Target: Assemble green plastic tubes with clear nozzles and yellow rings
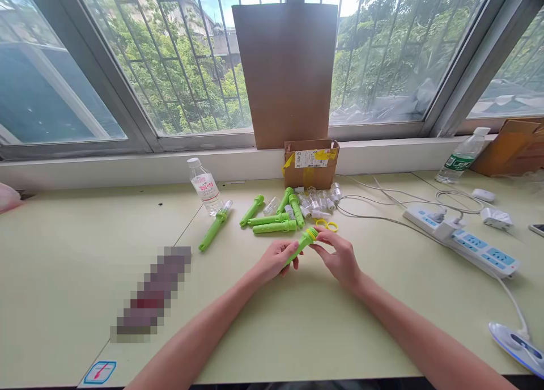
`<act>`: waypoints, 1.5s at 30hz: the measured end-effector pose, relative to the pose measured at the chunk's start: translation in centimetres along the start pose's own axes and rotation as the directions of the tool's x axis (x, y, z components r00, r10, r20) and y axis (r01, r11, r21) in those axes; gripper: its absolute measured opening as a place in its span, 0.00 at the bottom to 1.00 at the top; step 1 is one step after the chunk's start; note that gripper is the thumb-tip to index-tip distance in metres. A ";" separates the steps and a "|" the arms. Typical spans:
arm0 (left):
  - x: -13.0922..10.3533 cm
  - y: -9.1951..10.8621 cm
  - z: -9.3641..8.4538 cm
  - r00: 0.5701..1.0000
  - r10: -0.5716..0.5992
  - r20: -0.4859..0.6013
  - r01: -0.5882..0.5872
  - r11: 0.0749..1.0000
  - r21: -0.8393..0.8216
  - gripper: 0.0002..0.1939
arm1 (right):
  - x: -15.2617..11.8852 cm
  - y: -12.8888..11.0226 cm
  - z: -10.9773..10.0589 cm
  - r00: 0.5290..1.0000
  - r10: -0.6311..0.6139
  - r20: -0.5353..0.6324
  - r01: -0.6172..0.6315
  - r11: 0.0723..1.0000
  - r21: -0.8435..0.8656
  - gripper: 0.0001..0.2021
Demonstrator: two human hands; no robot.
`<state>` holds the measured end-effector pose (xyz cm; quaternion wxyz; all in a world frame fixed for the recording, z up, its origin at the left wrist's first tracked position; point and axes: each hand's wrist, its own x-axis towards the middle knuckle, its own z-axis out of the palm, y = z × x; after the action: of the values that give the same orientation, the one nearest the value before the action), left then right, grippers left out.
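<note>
My left hand is closed around a green plastic tube, which tilts with its threaded end up and to the right. At that end, the fingers of my right hand pinch a yellow ring that sits around the threaded neck. Just beyond my hands lie more loose yellow rings and several green tubes like the held one. Clear plastic pieces are heaped beside them. To the left rests a green tube with a clear piece on its end.
Behind the parts stands an open cardboard box against the sill. A water bottle is upright at left, another bottle at far right. A power strip with cables lies on the right. A pixelated patch covers something at left.
</note>
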<state>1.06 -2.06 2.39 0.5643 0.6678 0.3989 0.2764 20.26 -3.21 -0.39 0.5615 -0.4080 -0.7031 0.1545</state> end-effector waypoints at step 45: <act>-0.4 0.9 0.3 0.994 -0.071 -0.088 0.071 0.997 0.001 0.21 | 0.1 -0.8 0.0 0.999 0.015 0.039 -0.015 1.000 0.006 0.03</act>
<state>1.26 -2.63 3.28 0.5544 0.6414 0.4474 0.2847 19.95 -3.57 0.22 0.5479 -0.4083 -0.7103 0.1689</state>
